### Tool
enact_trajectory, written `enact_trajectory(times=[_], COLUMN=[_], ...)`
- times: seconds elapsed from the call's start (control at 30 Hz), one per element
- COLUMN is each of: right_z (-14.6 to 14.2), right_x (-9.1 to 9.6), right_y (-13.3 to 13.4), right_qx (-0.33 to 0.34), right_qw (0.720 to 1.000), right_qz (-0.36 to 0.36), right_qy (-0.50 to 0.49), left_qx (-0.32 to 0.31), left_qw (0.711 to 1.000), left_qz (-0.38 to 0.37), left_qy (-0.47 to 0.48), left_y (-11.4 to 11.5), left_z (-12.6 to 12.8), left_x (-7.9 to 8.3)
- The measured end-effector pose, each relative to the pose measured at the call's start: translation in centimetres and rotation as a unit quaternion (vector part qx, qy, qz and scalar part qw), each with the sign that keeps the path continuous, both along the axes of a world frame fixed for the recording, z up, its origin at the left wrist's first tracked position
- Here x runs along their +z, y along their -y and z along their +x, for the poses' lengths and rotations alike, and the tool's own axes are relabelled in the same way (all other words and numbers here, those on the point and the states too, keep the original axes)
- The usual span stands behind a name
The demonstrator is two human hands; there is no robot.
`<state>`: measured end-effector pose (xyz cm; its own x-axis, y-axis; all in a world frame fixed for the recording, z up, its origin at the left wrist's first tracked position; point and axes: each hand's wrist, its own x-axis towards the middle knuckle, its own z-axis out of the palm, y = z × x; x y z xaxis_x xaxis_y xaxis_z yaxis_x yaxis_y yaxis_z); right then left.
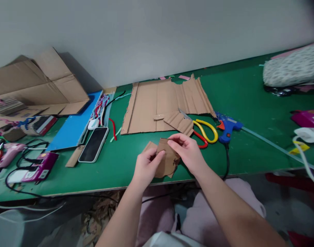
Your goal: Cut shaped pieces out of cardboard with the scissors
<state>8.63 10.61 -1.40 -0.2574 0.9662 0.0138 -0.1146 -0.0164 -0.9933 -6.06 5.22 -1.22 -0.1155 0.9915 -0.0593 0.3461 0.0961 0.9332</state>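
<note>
Between my two hands is a small brown cardboard piece (167,159) with dark printed marks, near the table's front edge. My left hand (146,168) grips its left side with the thumb on top. The fingers of my right hand (186,152) pinch its upper right edge. Another bit of cardboard partly shows behind it. Just beyond my right hand, scissors (207,132) with one yellow and one red handle lie partly under a cut cardboard scrap (180,122). A large cardboard sheet (157,103) with a torn right edge lies behind.
A blue glue gun (227,127) with a long glue stick (270,144) lies on the right. To the left are a phone (93,144), a blue board (74,125), pipe cleaners (101,106), folded cardboard (43,82) and a purple power strip (42,168) with cables.
</note>
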Motion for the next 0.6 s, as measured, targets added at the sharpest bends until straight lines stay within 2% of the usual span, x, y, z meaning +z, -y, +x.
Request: enact_trajectory(times=[0.17, 0.27, 0.4, 0.53, 0.6], right_z=[0.1, 0.0, 0.0, -0.1, -0.3], right_x=[0.0, 0.1, 0.2, 0.1, 0.0], right_y=[0.1, 0.2, 0.0, -0.1, 0.1], right_qx=[0.006, -0.020, -0.039, 0.067, 0.114], right_qw=[0.999, 0.999, 0.999, 0.989, 0.981], right_qz=[0.025, 0.031, 0.008, -0.111, -0.138], right_qy=[0.025, 0.038, -0.008, -0.072, -0.069], left_qx=[-0.024, -0.017, 0.020, 0.109, 0.132], left_qw=[0.994, 0.995, 1.000, 0.985, 0.976], left_qz=[0.022, 0.015, 0.007, 0.048, 0.061], left_qy=[-0.104, -0.098, -0.009, 0.129, 0.163], left_y=[0.6, 0.8, 0.8, 0.7, 0.7], left_z=[0.4, 0.5, 0.2, -0.2, -0.3], left_x=[0.5, 0.5, -0.1, -0.7, -0.9])
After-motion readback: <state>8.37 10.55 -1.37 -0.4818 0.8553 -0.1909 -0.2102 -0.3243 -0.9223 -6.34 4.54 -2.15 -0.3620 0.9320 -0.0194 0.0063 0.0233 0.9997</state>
